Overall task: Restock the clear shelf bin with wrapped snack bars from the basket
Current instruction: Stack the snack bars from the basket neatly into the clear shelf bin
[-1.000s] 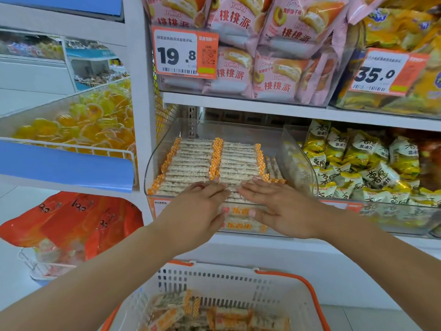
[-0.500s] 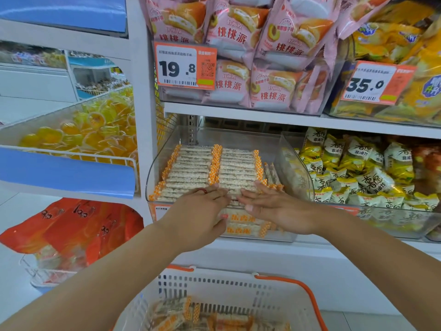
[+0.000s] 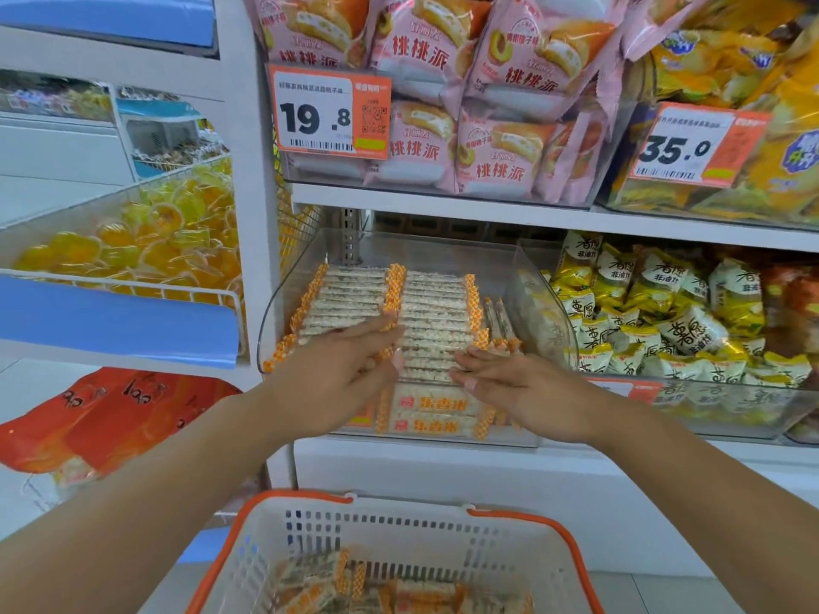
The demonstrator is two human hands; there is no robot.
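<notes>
The clear shelf bin [image 3: 447, 248] on the middle shelf holds two neat rows of wrapped snack bars [image 3: 436, 308] with orange checked ends. My left hand [image 3: 339, 376] lies flat over the front of the left row, fingers straight and reaching toward the seam between the rows. To its right, my right hand [image 3: 509, 385] rests palm-down with straight fingers on the front bars of the right row. Neither hand grips a bar. Below, a white basket [image 3: 399, 529] with an orange rim holds several more loose snack bars [image 3: 399, 591].
A neighbouring clear bin [image 3: 691, 405] of yellow snack packets sits to the right. Pink cake packs [image 3: 487, 139] and price tags fill the shelf above. Yellow jelly cups [image 3: 150, 237] lie in a wire tray on the left, with red bags [image 3: 111, 414] beneath.
My hands have spread apart along the front of the bar rows, the left sliding further into the bin. The camera has tilted slightly down.
</notes>
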